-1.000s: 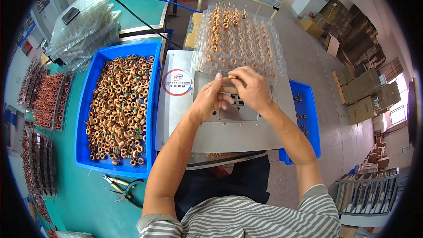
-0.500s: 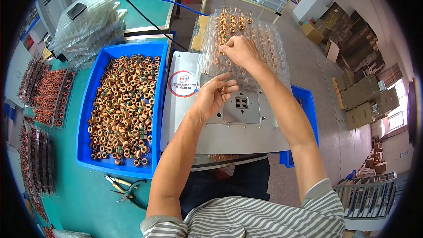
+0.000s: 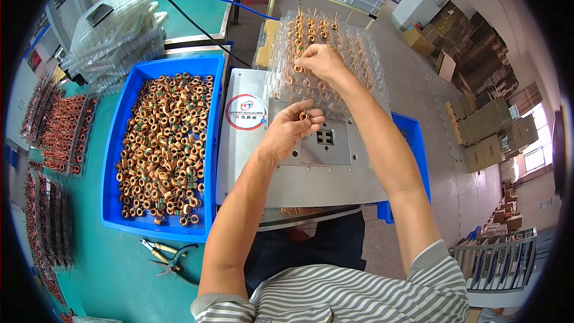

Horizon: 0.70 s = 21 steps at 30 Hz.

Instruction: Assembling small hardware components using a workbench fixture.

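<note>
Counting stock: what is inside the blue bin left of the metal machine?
The blue bin holds a loose heap of copper coils. Its floor and any lower layers are covered.

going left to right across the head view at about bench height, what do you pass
trays of wound coils → blue bin of copper coils → grey metal fixture plate → left hand pinching a coil → smaller blue bin → stacked cardboard boxes

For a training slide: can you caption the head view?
Right hand sets a copper coil into a clear tray; left hand holds another above the grey metal fixture.
</note>
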Each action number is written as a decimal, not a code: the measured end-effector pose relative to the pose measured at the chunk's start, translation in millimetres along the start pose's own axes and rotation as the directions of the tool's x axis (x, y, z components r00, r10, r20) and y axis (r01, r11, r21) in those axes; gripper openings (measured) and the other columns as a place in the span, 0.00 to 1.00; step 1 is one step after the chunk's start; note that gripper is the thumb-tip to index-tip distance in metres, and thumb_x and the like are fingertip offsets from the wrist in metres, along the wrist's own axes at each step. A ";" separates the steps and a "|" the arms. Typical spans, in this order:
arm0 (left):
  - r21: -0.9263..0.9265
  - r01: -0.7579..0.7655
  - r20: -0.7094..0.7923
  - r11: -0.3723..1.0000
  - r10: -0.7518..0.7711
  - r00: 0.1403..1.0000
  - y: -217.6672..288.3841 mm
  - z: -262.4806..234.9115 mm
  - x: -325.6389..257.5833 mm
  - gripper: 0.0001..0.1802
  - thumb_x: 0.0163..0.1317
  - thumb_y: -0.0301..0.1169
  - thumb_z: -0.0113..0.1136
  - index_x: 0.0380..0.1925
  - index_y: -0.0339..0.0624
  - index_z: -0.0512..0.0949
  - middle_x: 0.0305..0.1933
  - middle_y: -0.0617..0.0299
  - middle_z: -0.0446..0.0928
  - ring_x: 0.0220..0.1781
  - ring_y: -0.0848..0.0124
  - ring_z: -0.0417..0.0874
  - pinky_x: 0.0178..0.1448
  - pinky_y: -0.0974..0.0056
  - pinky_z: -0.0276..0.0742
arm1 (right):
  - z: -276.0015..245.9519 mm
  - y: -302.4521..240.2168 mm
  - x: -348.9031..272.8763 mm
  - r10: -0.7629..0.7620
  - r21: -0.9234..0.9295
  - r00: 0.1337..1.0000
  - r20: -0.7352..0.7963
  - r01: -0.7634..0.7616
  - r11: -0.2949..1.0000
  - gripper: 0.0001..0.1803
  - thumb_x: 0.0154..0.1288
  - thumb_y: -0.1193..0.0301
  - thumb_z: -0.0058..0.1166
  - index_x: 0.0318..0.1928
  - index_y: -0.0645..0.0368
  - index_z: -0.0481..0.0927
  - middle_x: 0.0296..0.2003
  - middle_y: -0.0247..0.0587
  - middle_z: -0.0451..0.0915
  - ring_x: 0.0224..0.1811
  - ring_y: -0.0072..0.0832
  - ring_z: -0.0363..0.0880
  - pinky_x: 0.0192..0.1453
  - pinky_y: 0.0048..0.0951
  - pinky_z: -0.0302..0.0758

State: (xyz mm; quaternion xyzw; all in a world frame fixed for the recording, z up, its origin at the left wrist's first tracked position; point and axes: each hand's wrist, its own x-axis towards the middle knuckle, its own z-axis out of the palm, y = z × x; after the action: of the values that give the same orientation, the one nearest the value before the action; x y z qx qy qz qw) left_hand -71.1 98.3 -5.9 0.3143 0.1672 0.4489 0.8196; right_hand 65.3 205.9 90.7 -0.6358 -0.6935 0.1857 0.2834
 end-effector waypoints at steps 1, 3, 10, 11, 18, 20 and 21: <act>0.001 0.001 -0.001 1.000 -0.001 1.000 -0.1 -1.0 -0.2 0.28 0.65 0.14 0.48 0.66 0.27 0.59 0.57 0.47 0.73 0.58 0.60 0.80 0.59 0.66 0.81 | -0.3 -1.5 -2.4 -0.021 0.042 1.000 0.003 0.020 0.999 0.13 0.53 0.64 0.69 0.30 0.61 0.84 0.25 0.36 0.82 0.29 0.22 0.79 0.33 0.27 0.74; 0.021 -0.004 0.000 1.000 0.004 1.000 0.5 -0.4 -1.1 0.28 0.66 0.14 0.48 0.66 0.28 0.59 0.56 0.47 0.74 0.58 0.60 0.80 0.59 0.66 0.81 | -5.9 -4.7 -9.1 -0.017 0.128 1.000 0.016 0.015 0.992 0.12 0.55 0.66 0.67 0.31 0.62 0.82 0.26 0.36 0.82 0.30 0.21 0.79 0.32 0.25 0.74; 0.028 -0.017 -0.004 0.999 0.017 1.000 0.5 -1.5 -1.7 0.27 0.66 0.18 0.51 0.65 0.27 0.60 0.53 0.48 0.75 0.51 0.62 0.82 0.55 0.65 0.82 | -32.6 -1.1 -72.8 -0.034 0.616 0.998 -0.050 0.058 0.786 0.07 0.66 0.72 0.57 0.36 0.64 0.75 0.33 0.36 0.80 0.29 0.18 0.77 0.29 0.22 0.74; 0.012 -0.023 -0.018 1.000 0.024 1.000 1.0 -1.3 -1.5 0.27 0.66 0.18 0.52 0.64 0.27 0.61 0.52 0.49 0.76 0.49 0.63 0.83 0.53 0.66 0.82 | -37.4 6.6 -84.0 -0.031 0.611 0.998 -0.051 0.055 0.790 0.07 0.66 0.72 0.57 0.36 0.64 0.75 0.33 0.36 0.80 0.29 0.18 0.77 0.29 0.22 0.74; -0.009 -0.044 -0.093 0.999 0.043 0.995 0.6 -6.0 1.8 0.24 0.66 0.20 0.53 0.62 0.26 0.64 0.47 0.50 0.79 0.44 0.64 0.85 0.48 0.68 0.84 | -48.1 61.5 -136.8 -0.064 0.348 0.991 0.117 0.020 0.937 0.06 0.65 0.74 0.59 0.40 0.64 0.79 0.30 0.32 0.80 0.29 0.15 0.75 0.33 0.20 0.74; -0.003 -0.033 -0.098 0.999 0.032 0.995 0.3 -5.0 2.4 0.24 0.66 0.20 0.54 0.62 0.26 0.65 0.47 0.50 0.79 0.44 0.65 0.85 0.48 0.69 0.84 | -44.1 73.0 -144.2 -0.103 0.285 0.994 0.049 0.085 0.955 0.07 0.63 0.74 0.61 0.39 0.64 0.79 0.30 0.33 0.81 0.31 0.17 0.77 0.36 0.22 0.75; 0.001 -0.032 -0.105 0.999 0.032 0.994 0.0 -5.6 2.3 0.24 0.66 0.20 0.54 0.62 0.26 0.65 0.47 0.50 0.79 0.44 0.65 0.85 0.47 0.69 0.84 | -41.1 78.3 -146.8 -0.098 0.288 0.994 0.047 0.081 0.954 0.07 0.63 0.74 0.61 0.39 0.64 0.79 0.30 0.33 0.81 0.31 0.17 0.77 0.36 0.22 0.75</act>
State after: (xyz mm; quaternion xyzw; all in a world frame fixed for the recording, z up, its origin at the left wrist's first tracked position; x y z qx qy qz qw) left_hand -73.0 102.2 -10.1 0.2925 0.2049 0.4777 0.8026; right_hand 156.6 66.4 50.9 -0.5503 -0.6957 0.2900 0.3592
